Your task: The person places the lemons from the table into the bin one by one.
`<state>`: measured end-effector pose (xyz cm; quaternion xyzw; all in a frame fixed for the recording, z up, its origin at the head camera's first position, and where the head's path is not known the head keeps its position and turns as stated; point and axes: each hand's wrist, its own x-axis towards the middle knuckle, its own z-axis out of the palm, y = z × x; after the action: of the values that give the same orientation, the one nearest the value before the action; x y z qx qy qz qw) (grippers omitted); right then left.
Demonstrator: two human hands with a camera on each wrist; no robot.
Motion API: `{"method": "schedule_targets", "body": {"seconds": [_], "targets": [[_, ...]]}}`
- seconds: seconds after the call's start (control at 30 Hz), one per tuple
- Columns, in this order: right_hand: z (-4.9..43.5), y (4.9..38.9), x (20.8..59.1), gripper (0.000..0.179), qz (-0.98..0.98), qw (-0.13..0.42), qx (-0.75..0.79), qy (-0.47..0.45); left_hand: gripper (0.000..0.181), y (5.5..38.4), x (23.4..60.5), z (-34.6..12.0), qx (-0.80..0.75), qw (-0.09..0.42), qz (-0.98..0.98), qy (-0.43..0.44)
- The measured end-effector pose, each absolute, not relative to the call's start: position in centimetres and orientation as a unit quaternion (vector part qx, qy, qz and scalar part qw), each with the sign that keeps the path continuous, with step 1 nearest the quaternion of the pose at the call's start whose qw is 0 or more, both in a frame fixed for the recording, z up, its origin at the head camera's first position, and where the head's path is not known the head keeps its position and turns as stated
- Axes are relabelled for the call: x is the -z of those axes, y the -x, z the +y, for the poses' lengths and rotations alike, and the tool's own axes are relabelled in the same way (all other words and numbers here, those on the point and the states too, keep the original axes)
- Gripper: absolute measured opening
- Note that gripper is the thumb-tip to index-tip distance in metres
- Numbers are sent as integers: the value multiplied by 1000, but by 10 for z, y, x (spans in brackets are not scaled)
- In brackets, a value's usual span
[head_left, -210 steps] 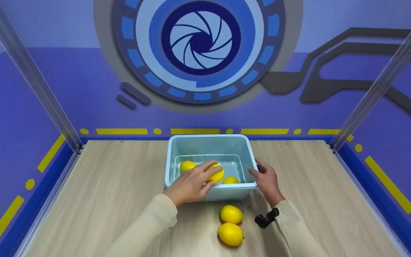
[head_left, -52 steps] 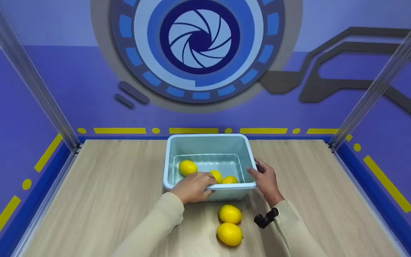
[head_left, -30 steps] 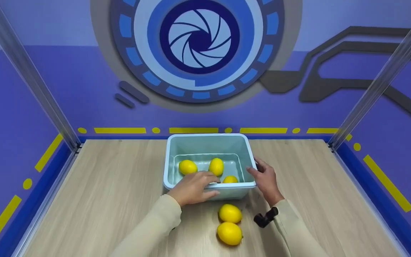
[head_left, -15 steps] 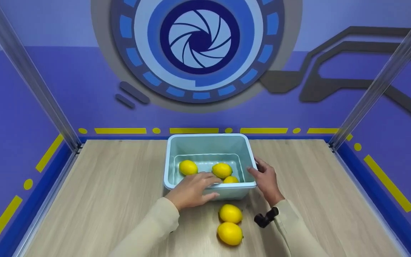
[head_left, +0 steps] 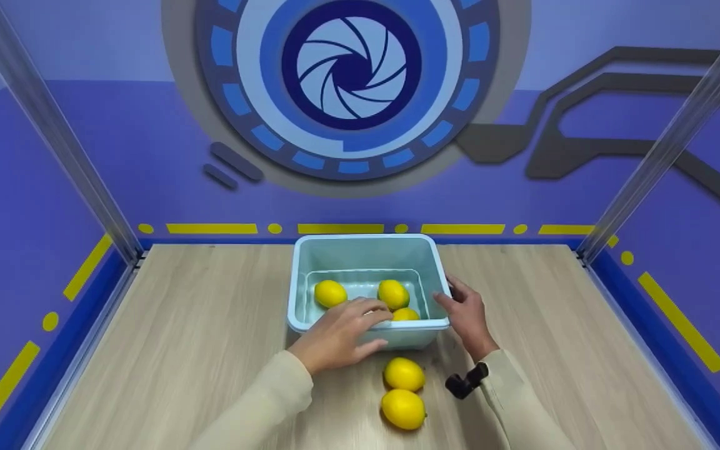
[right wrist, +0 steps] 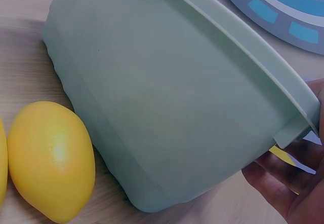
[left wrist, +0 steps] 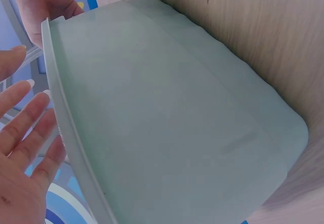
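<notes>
A pale blue-green plastic bin [head_left: 391,340] stands on the table, holding three lemons: one at left [head_left: 330,294], another right of centre [head_left: 393,294], the last partly hidden by the front rim [head_left: 405,315]. Over the front rim hangs my left hand [head_left: 338,334], empty, its fingers loosely extended and spread in the left wrist view. My right hand [head_left: 469,319] grips the bin's right rim, thumb on top and fingers beneath. Two more lemons, the nearer [head_left: 403,409] and the farther [head_left: 404,375], lie touching on the table in front of the bin.
The wooden tabletop [head_left: 210,312] is enclosed by a purple back wall [head_left: 210,206] and side walls. Metal posts [head_left: 672,144] rise at the rear corners. A black device [head_left: 467,381] is worn at the right wrist.
My left hand let go of the lemon it held seven seconds ago; that lemon rolled rightward inside the bin and turned. The left hand has shifted slightly since. The right hand stays put.
</notes>
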<state>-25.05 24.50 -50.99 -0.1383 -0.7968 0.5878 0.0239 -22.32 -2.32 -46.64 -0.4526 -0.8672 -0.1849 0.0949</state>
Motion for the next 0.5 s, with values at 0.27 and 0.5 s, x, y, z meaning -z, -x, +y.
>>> {"method": "schedule_targets", "body": {"seconds": [0.27, 0.5], "targets": [[246, 252, 509, 55, -794, 4, -592, 139, 44, 218, 462, -22, 181, 92, -869, 452], [245, 251, 510, 55, -792, 10, -594, 136, 42, 215, 463, -23, 176, 104, -864, 460]]}}
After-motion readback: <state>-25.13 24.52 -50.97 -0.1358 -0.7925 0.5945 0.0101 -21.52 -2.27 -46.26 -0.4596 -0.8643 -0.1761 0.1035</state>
